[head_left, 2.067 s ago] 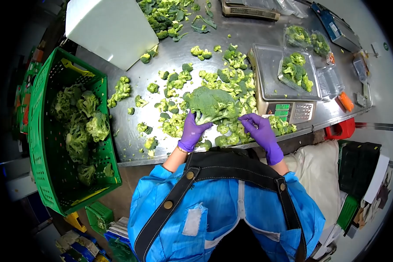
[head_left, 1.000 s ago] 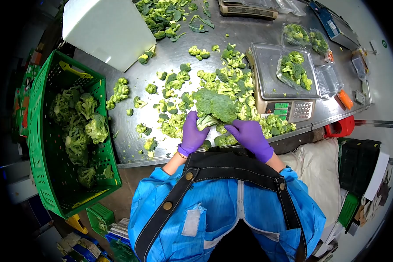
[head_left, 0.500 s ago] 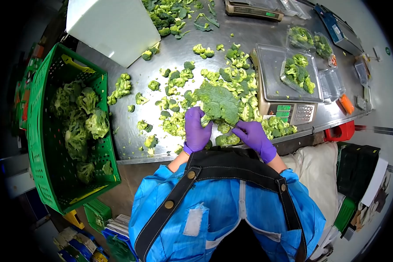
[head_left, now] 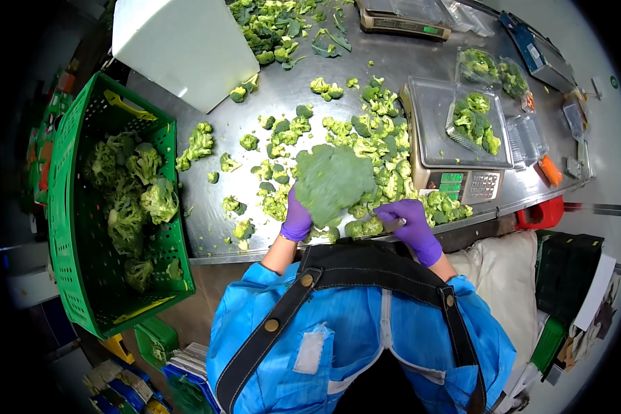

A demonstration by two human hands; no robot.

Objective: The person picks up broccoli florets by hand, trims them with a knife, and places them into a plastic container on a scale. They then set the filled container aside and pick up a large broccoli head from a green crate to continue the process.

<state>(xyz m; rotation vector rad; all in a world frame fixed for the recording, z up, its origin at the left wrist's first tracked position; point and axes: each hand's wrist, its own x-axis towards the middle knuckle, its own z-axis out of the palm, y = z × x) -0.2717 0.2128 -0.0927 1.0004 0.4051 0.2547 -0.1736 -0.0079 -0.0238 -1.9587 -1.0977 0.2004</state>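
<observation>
Item: one whole broccoli head [head_left: 331, 181], held crown-up above the near edge of a steel table [head_left: 283, 86], over a heap of cut florets [head_left: 376, 148]. Left hand [head_left: 297, 219] – purple-gloved, below and to the left of the head, fingers wrapped round its underside where the stalk would be; the crown hides most of the grip. Right hand [head_left: 410, 224] – purple-gloved, just to the right of the head and not touching it, fist closed round a slim grey tool [head_left: 395, 222] whose tip points toward the broccoli; whether it is a knife cannot be told. Surroundings: loose florets are scattered across the table from the near edge to the far side, thickest beside the scale [head_left: 428, 124] on the right. The scale has a lit green display and a keypad, and carries a clear punnet [head_left: 452, 117] partly filled with florets. Two more filled punnets [head_left: 491, 69] stand beyond it near the far right corner. A second scale [head_left: 400, 19] sits at the far edge, next to a pile of leaves and trimmings [head_left: 272, 24]. A white box [head_left: 186, 48] stands on the far left corner of the table. A green crate [head_left: 65, 228] stands left of the table, tilted, with uncut broccoli heads [head_left: 141, 190] inside. The person wears a blue coat [head_left: 352, 345] with dark apron straps crossing it.
</observation>
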